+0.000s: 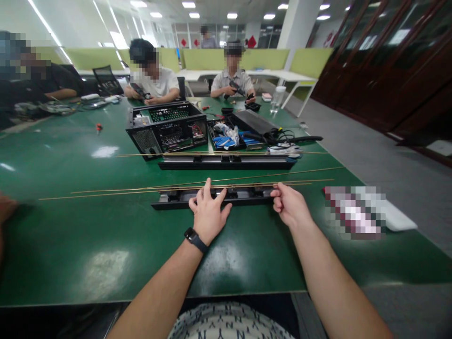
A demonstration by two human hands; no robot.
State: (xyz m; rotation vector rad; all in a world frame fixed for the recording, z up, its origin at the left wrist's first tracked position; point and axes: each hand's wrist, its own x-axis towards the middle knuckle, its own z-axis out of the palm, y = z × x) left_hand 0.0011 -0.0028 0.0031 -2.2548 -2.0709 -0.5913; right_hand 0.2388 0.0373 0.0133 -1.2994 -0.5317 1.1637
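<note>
Lying lengthwise along the rear edge of a near black rail [173,205] on the green desk [116,235]: several thin golden rods [247,184], extending past both rail ends, one slanting away to the right. Left hand [209,208]: palm down over the rail's middle, fingers spread wide across the rods, nothing clasped; dark watch [191,234] at the wrist. Right hand [291,203]: at the rail's right end, fingers curled, thumb and forefinger close together beside the rods; cannot tell whether gripping one. Farther back: second black rail [226,165], roughly parallel to the first, with further thin rods along its rear side. Behind that, toward the left: black computer case [165,129], interior exposed. Just right of the case: blue-and-white gloves [226,136], then a flat grey box [254,122] and dark cables [282,136]. Across the desk: two seated people holding dark objects; clear bottle [278,100] near the right-hand person.
</note>
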